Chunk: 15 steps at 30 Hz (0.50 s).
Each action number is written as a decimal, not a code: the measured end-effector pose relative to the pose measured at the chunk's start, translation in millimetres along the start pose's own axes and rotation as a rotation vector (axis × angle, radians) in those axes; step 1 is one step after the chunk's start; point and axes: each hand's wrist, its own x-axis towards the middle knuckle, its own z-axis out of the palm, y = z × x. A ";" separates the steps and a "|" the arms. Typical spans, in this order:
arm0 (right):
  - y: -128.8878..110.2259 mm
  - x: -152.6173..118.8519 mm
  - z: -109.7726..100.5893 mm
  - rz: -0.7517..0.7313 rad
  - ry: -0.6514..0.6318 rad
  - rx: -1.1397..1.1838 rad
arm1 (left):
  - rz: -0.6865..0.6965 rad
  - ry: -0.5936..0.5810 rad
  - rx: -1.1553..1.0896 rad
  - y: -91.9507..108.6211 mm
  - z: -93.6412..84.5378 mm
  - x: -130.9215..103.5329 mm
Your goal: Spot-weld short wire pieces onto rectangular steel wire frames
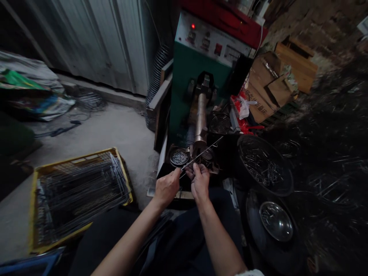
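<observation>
My left hand (pixel 168 187) is closed around the lower end of a thin metal rod (pixel 212 145), which slants up to the right in front of the machine. Close beside it, my right hand (pixel 199 180) has its thumb and fingers pinched near the rod. Whether it grips the rod or a small part is hard to make out. Just beyond both hands are the cylindrical metal arms (pixel 201 119) of a green machine that looks like a spot welder (pixel 184 76). A round dish of small metal pieces (pixel 179 156) sits left of the lower arm.
At left, a yellow crate (pixel 33 214) holds many long wire rods. On the right are a dark basin (pixel 290 184) of bent wire pieces and a shiny metal bowl (pixel 280 220). Cardboard (pixel 261 92) leans behind. A red lamp (pixel 193 26) glows on the machine's panel.
</observation>
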 end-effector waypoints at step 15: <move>3.3 6.5 9.4 -0.007 0.003 0.011 | 0.011 0.057 0.007 -7.2 1.4 4.9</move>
